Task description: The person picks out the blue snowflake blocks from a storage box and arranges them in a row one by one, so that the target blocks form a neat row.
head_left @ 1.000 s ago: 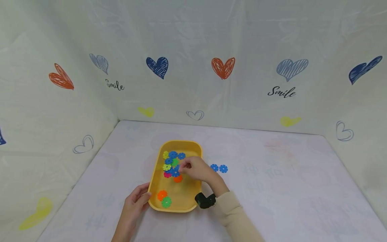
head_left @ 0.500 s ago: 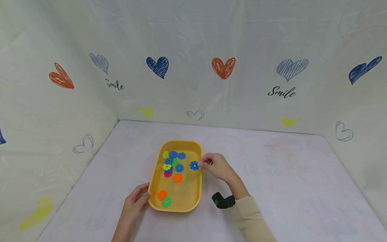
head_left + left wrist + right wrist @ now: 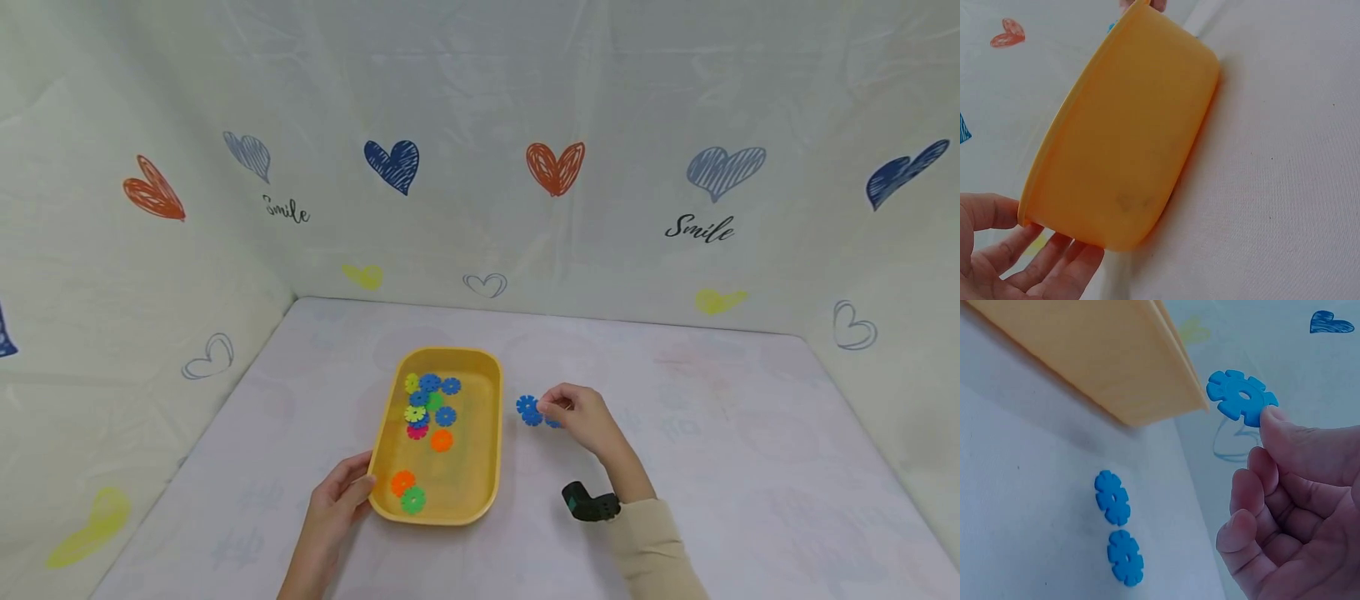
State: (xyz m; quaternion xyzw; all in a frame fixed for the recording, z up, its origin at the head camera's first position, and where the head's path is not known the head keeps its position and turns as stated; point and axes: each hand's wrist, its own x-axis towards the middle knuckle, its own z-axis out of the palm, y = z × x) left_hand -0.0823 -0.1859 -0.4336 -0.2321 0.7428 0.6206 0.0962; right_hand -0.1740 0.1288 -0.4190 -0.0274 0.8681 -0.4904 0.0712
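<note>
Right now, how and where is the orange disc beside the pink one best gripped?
Likely by its right edge, pinched from above and right: the orange disc looks flat in the yellow tray, with bare tray to its right and the pink disc close on its left.

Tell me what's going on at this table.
A person is handling small flower-shaped plastic discs. Their right hand pinches a blue disc, held up off the table just to the right of a yellow tray. Two more blue discs lie on the table under it. The left hand grips the tray's left side, toward the near end. Inside the tray are discs in blue, green, yellow, orange and pink.
</note>
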